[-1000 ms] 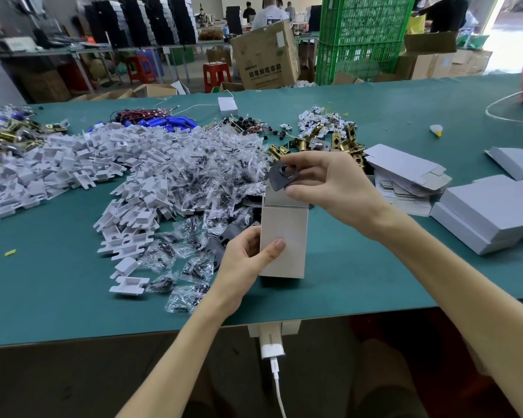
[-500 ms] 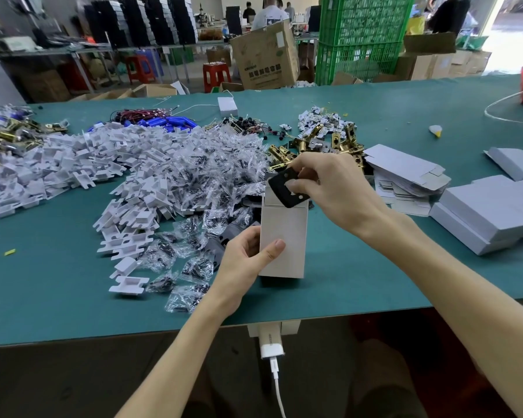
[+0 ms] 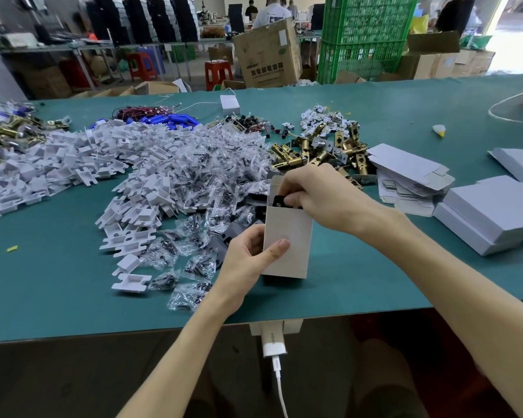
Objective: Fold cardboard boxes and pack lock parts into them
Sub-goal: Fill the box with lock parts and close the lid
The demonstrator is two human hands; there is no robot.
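Fingers [image 3: 296,184] of the right hand [image 3: 329,200] were pinched on a black lock part [image 3: 279,201], which had been lowered from above the white cardboard box [image 3: 287,242] partly into its open top, so insertion was judged underway. The box was gripped upright on the surface [image 3: 58,282] by the left hand [image 3: 245,260]; other contents were hidden.

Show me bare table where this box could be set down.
Bare mat runs along the near edge, below the white plastic pieces and left of the bagged parts. Another patch lies between the white box and the stacked grey boxes. Crowded: the middle, with plastic pieces, bags and brass latches behind the box.
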